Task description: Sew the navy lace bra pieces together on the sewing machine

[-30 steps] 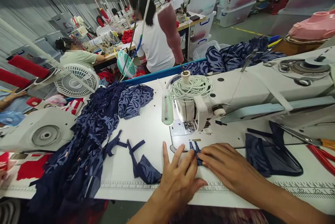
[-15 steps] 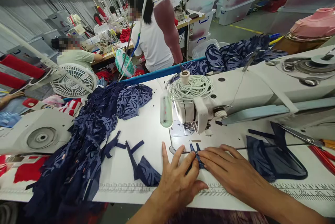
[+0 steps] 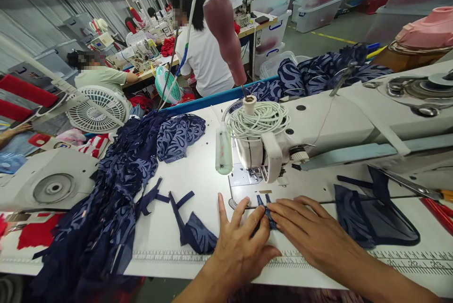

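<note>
Both my hands lie on the white sewing table (image 3: 198, 175) just in front of the sewing machine (image 3: 318, 128). My left hand (image 3: 239, 246) rests flat with fingers spread, its fingertips on a small navy fabric piece (image 3: 266, 208). My right hand (image 3: 311, 232) lies flat too, its fingertips pressing the same piece from the right. The piece sits a little short of the machine's needle and presser foot (image 3: 264, 175). Most of the piece is hidden under my fingers.
A heap of navy patterned cloth (image 3: 113, 189) covers the table's left. Loose navy strips (image 3: 184, 218) lie beside my left hand. Cut navy pieces (image 3: 371, 213) and scissors (image 3: 424, 192) lie right. A white fan (image 3: 97, 109) and seated workers (image 3: 201, 48) are behind.
My hands have slid the small navy piece slightly toward the needle, fingertips staying on it. The view has shifted a little.
</note>
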Available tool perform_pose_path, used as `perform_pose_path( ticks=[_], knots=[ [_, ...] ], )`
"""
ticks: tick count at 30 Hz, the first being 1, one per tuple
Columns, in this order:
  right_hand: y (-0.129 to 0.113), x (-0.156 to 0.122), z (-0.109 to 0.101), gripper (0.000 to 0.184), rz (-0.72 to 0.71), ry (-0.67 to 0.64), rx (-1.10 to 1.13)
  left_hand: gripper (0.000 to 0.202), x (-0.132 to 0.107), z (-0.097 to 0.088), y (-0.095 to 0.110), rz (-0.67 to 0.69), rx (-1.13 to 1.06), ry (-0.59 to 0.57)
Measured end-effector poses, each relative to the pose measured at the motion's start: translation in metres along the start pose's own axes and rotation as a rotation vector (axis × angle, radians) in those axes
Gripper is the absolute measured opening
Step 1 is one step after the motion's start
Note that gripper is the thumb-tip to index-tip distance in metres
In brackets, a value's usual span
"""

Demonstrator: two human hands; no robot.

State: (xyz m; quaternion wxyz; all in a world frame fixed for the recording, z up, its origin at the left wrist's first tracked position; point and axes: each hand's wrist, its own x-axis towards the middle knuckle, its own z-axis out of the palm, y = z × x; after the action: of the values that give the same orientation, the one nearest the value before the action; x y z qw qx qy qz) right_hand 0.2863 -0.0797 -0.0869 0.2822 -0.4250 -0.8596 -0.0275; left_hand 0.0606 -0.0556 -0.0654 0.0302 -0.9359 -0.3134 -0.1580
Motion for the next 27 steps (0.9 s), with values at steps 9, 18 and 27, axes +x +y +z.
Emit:
perform_pose_path(
  ticks=[9, 18, 27],
  knots=[
    [0.000, 0.001, 0.001, 0.033, 0.037, -0.020, 0.038, 0.041, 0.002, 0.001, 0.000, -0.008, -0.024, 0.011],
    [-0.004, 0.013, -0.011, 0.035, -0.020, 0.007, -0.004, 0.023, -0.033, -0.028, -0.003, -0.225, 0.010, 0.297],
    [0.016, 0.005, 0.002, 0.049, -0.240, 0.003, -0.091, 0.023, -0.079, -0.041, -0.024, -0.289, 0.179, 0.150]
  ],
)
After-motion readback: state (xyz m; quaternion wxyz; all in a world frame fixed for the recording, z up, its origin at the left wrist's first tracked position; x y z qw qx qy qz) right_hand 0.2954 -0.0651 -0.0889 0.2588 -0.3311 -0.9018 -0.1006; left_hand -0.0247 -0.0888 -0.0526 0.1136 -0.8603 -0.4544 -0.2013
